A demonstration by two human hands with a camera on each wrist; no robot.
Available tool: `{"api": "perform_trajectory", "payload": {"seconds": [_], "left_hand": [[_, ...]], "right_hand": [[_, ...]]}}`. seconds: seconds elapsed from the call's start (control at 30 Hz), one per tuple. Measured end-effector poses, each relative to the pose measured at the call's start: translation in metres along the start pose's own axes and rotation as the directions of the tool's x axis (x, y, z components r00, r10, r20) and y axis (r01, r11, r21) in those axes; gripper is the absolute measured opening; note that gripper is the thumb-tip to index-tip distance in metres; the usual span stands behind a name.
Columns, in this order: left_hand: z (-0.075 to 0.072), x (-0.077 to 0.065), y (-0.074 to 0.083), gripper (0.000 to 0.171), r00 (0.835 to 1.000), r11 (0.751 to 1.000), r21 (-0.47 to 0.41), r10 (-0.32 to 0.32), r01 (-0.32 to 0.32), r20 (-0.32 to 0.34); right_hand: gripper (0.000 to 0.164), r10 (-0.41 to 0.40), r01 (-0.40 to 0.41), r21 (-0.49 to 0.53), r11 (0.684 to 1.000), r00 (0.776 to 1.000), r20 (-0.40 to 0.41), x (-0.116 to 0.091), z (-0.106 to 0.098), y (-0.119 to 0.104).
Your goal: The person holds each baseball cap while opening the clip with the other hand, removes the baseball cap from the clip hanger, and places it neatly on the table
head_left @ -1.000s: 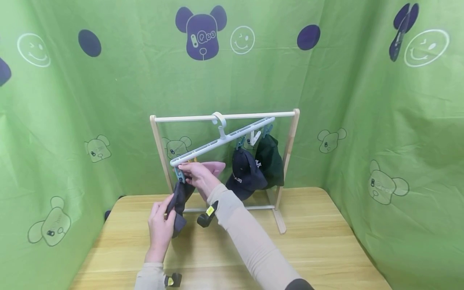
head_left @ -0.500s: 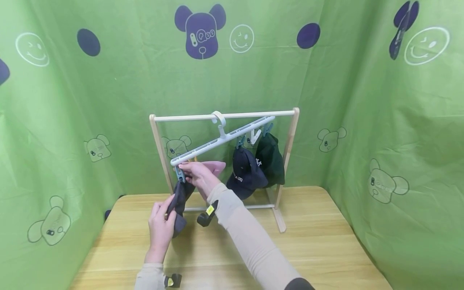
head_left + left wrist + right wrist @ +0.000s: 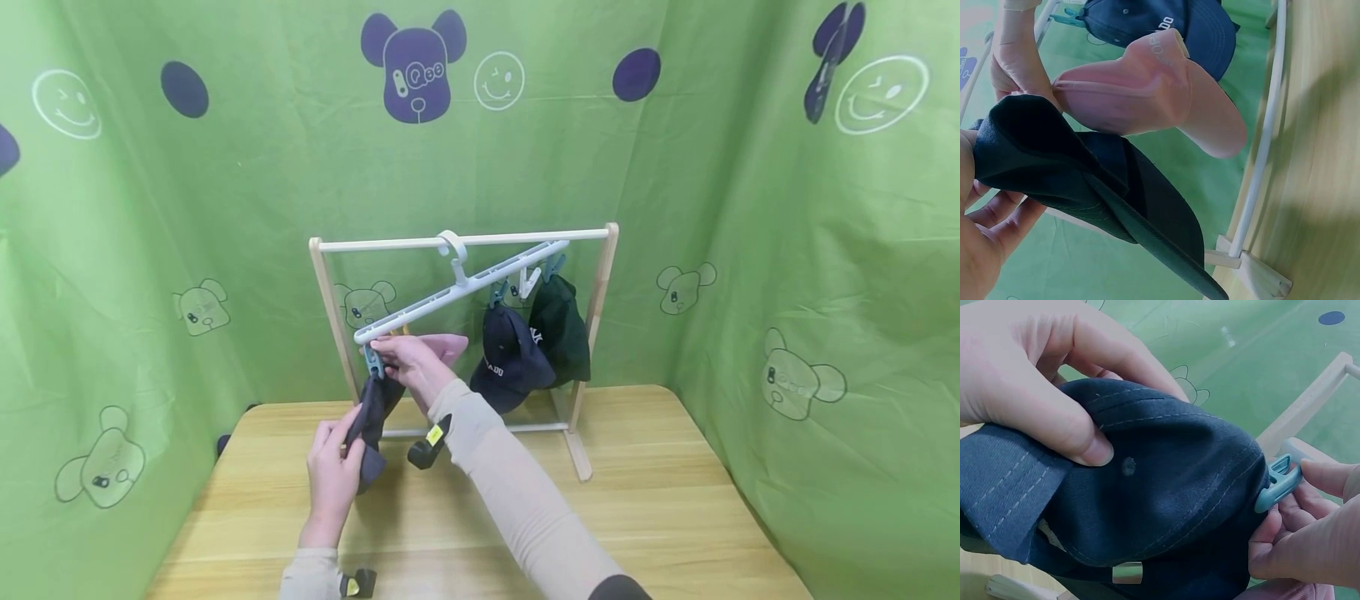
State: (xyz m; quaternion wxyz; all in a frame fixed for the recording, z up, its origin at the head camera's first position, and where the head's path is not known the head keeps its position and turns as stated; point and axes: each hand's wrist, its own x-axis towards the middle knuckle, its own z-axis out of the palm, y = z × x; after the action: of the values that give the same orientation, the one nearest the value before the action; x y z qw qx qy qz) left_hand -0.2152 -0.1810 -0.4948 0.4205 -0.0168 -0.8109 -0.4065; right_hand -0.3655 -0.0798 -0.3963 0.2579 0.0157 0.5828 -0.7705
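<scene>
My left hand (image 3: 333, 471) pinches the edge of a dark navy baseball cap (image 3: 1172, 487), thumb on one face and fingers behind. At the cap's crown sits a blue-green clothespin (image 3: 1277, 487), which my right hand (image 3: 1310, 531) pinches by its handle end, under the lower left end of a pale blue clip hanger (image 3: 461, 290). The cap hangs with its brim (image 3: 1166, 250) lowest, as the left wrist view shows. Behind it is a pink cap (image 3: 1129, 94), partly covered by my right hand in the head view.
The hanger hooks on a wooden rack's top bar (image 3: 525, 239), tilted down to the left. From its right half hang a navy cap (image 3: 510, 358) and a dark green cap (image 3: 562, 333); a white clothespin (image 3: 528, 283) is between their clips. The rack stands on a wooden table (image 3: 652, 500) before green curtains.
</scene>
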Motion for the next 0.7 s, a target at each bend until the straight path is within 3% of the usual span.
{"api": "perform_trajectory", "payload": {"seconds": [0.7], "left_hand": [[-0.0019, -0.0052, -0.0007, 0.047, 1.0, 1.0, -0.009, 0.002, -0.002, 0.008]], "right_hand": [[0.011, -0.008, 0.008, 0.027, 1.0, 1.0, 0.012, -0.0026, 0.0, 0.0006]]}}
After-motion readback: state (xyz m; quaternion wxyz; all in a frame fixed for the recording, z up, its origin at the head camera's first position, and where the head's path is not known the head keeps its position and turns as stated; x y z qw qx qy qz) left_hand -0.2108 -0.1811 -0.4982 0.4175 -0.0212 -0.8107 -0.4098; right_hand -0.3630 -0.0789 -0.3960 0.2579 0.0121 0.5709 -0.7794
